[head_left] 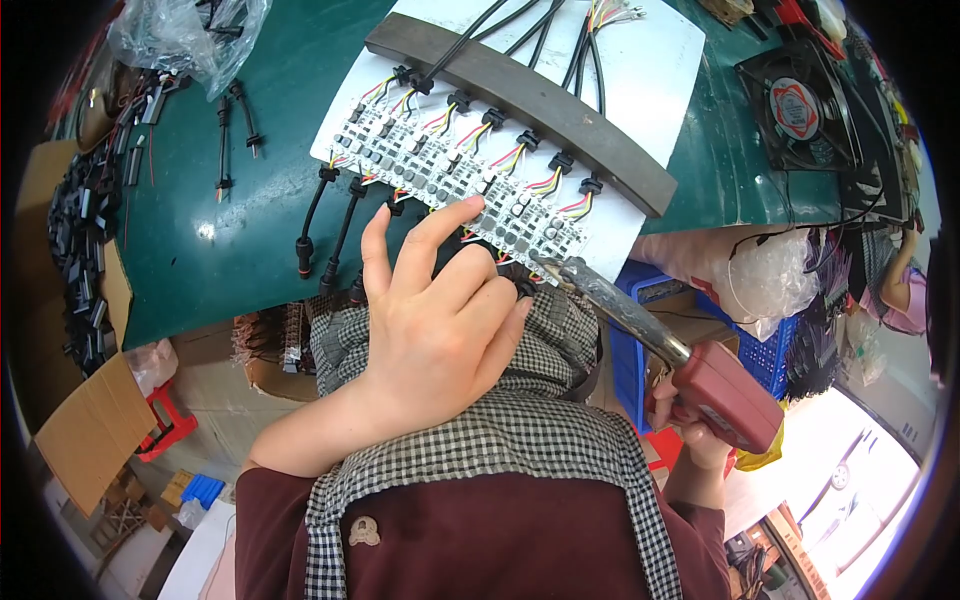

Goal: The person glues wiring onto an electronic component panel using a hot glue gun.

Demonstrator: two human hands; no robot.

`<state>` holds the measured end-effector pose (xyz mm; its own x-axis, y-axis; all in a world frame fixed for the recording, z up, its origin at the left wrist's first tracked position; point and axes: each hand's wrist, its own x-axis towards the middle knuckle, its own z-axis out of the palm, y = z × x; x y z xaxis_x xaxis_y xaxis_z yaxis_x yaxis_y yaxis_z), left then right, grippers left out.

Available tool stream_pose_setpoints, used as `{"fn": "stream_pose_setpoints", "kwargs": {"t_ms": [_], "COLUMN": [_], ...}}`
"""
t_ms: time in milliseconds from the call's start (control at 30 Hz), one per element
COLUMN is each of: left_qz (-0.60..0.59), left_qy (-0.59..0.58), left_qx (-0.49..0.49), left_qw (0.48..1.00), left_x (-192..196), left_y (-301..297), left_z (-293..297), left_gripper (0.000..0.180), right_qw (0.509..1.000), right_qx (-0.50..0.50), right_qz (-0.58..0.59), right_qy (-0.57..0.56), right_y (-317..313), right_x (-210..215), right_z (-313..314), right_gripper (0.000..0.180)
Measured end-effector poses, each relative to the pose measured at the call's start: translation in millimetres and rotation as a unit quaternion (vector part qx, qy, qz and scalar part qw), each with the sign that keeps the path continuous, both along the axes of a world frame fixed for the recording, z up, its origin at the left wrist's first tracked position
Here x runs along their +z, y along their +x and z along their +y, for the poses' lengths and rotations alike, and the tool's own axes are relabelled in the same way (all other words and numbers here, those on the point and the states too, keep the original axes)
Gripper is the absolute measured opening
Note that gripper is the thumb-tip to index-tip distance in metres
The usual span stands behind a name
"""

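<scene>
"The hands?"
"Right hand is clamped on the soldering iron; left hand has fingers apart, one fingertip on the circuit board."
"And around it?"
"White sheet underneath; dark bar beside; green table below."

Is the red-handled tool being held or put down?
Held. The right hand grips the soldering iron by its red handle, pointing it toward the white circuit board.
</scene>
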<state>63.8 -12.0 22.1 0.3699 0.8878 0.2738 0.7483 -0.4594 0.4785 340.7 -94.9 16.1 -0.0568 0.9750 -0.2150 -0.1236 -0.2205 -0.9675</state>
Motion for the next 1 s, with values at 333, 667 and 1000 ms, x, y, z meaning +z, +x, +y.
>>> {"fn": "stream_pose_setpoints", "kwargs": {"t_ms": [333, 667, 1000], "left_qz": [-0.023, -0.047, 0.097], "left_qy": [0.003, 0.058, 0.155], "left_qx": [0.018, -0.022, 0.275], "left_qw": [1.0, 0.997, 0.944], "left_x": [-3, -13, 4], "left_y": [0, -17, -220], "left_z": [-3, 3, 73], "left_gripper": [0.015, 0.016, 0.024], "right_qw": [0.999, 0.976, 0.973], "right_qx": [0.017, -0.031, -0.008], "right_qz": [-0.04, -0.182, -0.18], "right_qy": [0.022, 0.114, 0.144], "right_y": [-8, -3, -56], "right_x": [12, 51, 83], "right_z": [2, -4, 12], "right_gripper": [0.07, 0.083, 0.069]}}
